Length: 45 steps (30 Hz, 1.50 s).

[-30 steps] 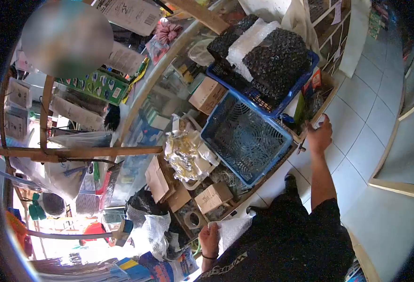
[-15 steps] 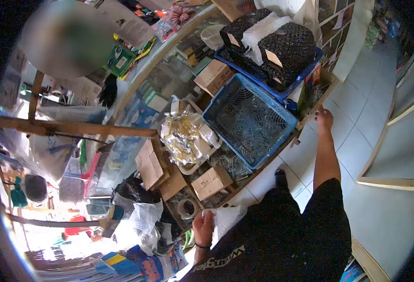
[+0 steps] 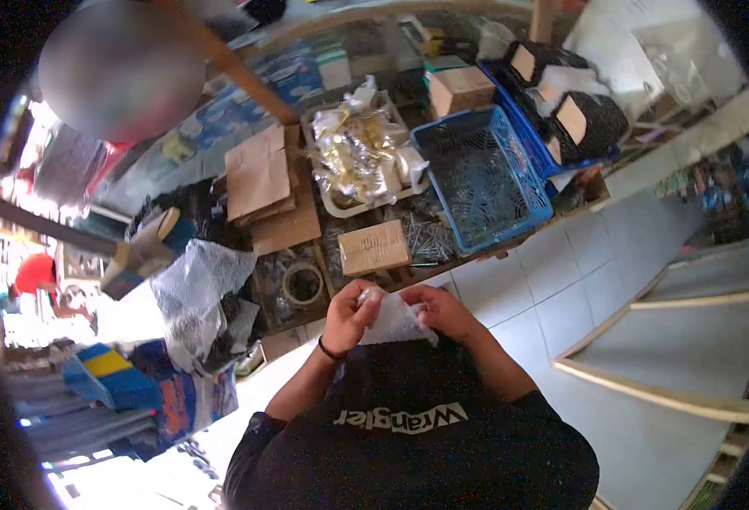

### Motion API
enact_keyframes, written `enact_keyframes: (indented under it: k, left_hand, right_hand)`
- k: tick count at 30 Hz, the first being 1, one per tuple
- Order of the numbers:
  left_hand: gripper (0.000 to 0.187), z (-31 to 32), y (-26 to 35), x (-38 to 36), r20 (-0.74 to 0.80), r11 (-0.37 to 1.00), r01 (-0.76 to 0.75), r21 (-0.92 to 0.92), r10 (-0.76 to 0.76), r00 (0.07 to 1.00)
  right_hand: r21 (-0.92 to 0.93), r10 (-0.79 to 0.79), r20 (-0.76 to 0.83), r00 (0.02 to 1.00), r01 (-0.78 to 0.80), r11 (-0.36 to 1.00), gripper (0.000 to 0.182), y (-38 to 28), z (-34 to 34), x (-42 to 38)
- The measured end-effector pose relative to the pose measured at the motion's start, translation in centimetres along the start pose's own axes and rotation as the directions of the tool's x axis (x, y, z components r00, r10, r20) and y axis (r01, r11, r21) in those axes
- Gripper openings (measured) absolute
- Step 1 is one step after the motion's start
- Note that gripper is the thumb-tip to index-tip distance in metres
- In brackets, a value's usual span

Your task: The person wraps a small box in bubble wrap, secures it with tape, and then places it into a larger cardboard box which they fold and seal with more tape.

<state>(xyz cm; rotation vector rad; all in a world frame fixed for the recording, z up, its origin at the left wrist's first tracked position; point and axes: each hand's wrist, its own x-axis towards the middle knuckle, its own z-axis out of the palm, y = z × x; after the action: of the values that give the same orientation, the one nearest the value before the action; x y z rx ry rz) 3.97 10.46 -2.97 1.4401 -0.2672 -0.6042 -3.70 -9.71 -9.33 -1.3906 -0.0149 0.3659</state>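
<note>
In front of my chest a sheet of clear bubble wrap (image 3: 396,323) hangs between both hands. My left hand (image 3: 354,313) pinches its left edge, fingers curled over the plastic. At the other edge my right hand (image 3: 444,311) has its fingers closed on the same sheet. Just beyond them a small cardboard box (image 3: 374,247) lies on the counter. Behind it stands a white tray (image 3: 353,206) heaped with gold and silver plastic-wrapped pieces. A roll of tape (image 3: 303,283) lies to the left of my hands.
A blue plastic basket (image 3: 485,183) stands right of the tray, beside a darker blue crate (image 3: 553,161) with black-wrapped parcels. Flattened cardboard (image 3: 260,174) and crumpled bubble wrap (image 3: 200,289) are on the left. A wooden post (image 3: 230,64) slants across the upper left.
My right hand has come from the counter's right edge to the bubble wrap and grips it. My left hand, still holding the wrap, now appears higher. The view has turned.
</note>
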Motion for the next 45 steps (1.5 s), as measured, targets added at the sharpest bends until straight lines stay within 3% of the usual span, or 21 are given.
enact_keyframes:
  k: [3, 6, 7, 10, 11, 14, 17, 20, 23, 26, 27, 30, 31, 32, 34, 36, 37, 40, 41, 44, 45]
  left_hand:
    - [0.02, -0.7, -1.7, 0.4, -0.128, 0.996, -0.073, 0.047, 0.078, 0.989]
    - [0.02, -1.2, -1.8, 0.1, -0.268, 0.998, -0.057, 0.022, 0.061, 0.961]
    - [0.018, -1.3, -1.2, -0.2, -0.293, 0.998, -0.043, 0.035, 0.052, 0.955]
    - [0.018, -1.5, -1.9, -0.6, -0.319, 0.985, -0.111, -0.135, 0.063, 0.946]
    - [0.018, -1.9, -1.8, -0.8, -0.282, 0.981, -0.071, -0.178, 0.019, 0.959]
    - [0.025, -3.3, -1.2, -1.5, -0.177, 0.947, 0.018, -0.32, -0.078, 0.981]
    - [0.04, -4.5, -1.7, -2.0, -0.124, 0.894, 0.016, -0.448, -0.08, 0.989]
    - [0.037, -5.0, -1.8, -2.5, -0.023, 0.784, 0.026, -0.621, -0.051, 0.998]
    - [0.023, -5.1, -2.0, -3.1, -0.083, 0.802, 0.014, -0.598, -0.079, 0.993]
    - [0.013, -4.7, -2.4, -3.6, -0.233, 0.928, 0.014, -0.371, -0.108, 0.967]
    - [0.012, -4.4, -2.2, -3.7, -0.28, 0.953, -0.004, -0.301, -0.084, 0.956]
    - [0.013, -3.3, -2.6, -4.0, -0.446, 0.998, -0.044, -0.041, 0.021, 0.895]
    - [0.013, -2.9, -3.6, -3.8, -0.51, 0.996, -0.047, 0.077, 0.079, 0.856]
    - [0.013, -2.5, -4.4, -3.6, -0.563, 0.98, -0.04, 0.195, 0.145, 0.814]
    - [0.01, -1.0, -3.7, -3.3, -0.508, 0.909, -0.103, 0.404, 0.316, 0.801]
    - [0.008, 0.5, -3.5, -3.1, -0.39, 0.842, -0.171, 0.511, 0.404, 0.827]
    - [0.021, 0.9, -4.7, -2.9, -0.295, 0.89, -0.173, 0.423, 0.315, 0.902]
    - [0.037, 2.4, -4.2, -2.6, -0.036, 0.894, -0.314, 0.321, 0.343, 0.939]
    - [0.052, 2.2, -3.5, -3.0, 0.096, 0.901, -0.249, 0.356, 0.23, 0.968]
    - [0.054, 2.5, -5.6, -3.4, 0.115, 0.977, -0.181, 0.113, 0.168, 0.979]
    - [0.053, 2.7, -5.5, -3.8, 0.134, 0.995, -0.075, -0.062, 0.083, 0.988]
  right_hand:
    - [0.386, 0.033, 0.058, 0.998, -0.053, 0.921, 0.074, -0.4, -0.6, -0.6]
    - [0.347, 0.02, 0.05, 0.999, -0.036, 0.937, 0.076, -4.7, 0.8, -1.0]
    - [0.23, 0.032, 0.024, 0.999, -0.036, 0.972, 0.054, -5.8, 1.3, -1.0]
    - [-0.102, 0.079, -0.157, 0.984, -0.096, 0.99, 0.025, -4.5, 0.9, 0.0]
    - [-0.129, 0.009, -0.234, 0.972, -0.04, 0.991, 0.006, -4.4, 0.9, 0.5]
    - [-0.092, -0.075, -0.267, 0.961, 0.052, 0.994, 0.016, -5.5, 0.5, 1.2]
    - [-0.154, -0.049, -0.28, 0.959, 0.005, 0.988, 0.016, -6.4, 0.3, 1.6]
    - [-0.182, -0.038, -0.248, 0.968, -0.008, 0.983, 0.016, -6.8, 0.2, 2.0]
    - [-0.26, -0.07, -0.224, 0.972, 0.01, 0.966, 0.016, -6.5, 0.0, 2.6]
    - [-0.367, -0.127, -0.243, 0.962, 0.03, 0.93, 0.015, -5.3, -0.5, 2.7]
    - [-0.403, -0.151, -0.252, 0.956, 0.038, 0.914, 0.016, -5.0, -0.5, 2.6]
    - [-0.554, -0.272, -0.488, 0.829, -0.053, 0.831, 0.021, -3.9, 1.1, 1.9]
    - [-0.568, -0.223, -0.486, 0.845, -0.112, 0.815, 0.031, -3.2, 1.1, 1.6]
    - [-0.465, -0.173, -0.4, 0.9, -0.037, 0.884, 0.032, -2.7, 1.3, 1.2]
    - [-0.211, -0.107, -0.208, 0.972, 0.062, 0.976, 0.035, -2.6, 3.0, 0.7]
    - [-0.003, 0.015, -0.104, 0.994, -0.015, 1.0, 0.038, -1.3, 4.3, 1.0]
    - [0.095, 0.065, -0.04, 0.997, -0.061, 0.994, 0.039, -0.6, 4.3, 1.2]
    - [-0.096, 0.053, 0.041, 0.998, -0.048, 0.994, 0.041, 0.2, 2.8, 2.0]
    - [0.001, 0.153, -0.018, 0.988, -0.153, 0.988, 0.04, 1.2, 2.2, 2.1]
    - [0.013, 0.23, -0.12, 0.966, -0.23, 0.973, 0.032, 0.1, 1.8, 2.0]
    - [-0.055, 0.163, -0.17, 0.972, -0.175, 0.983, 0.032, 0.5, 1.8, 2.0]
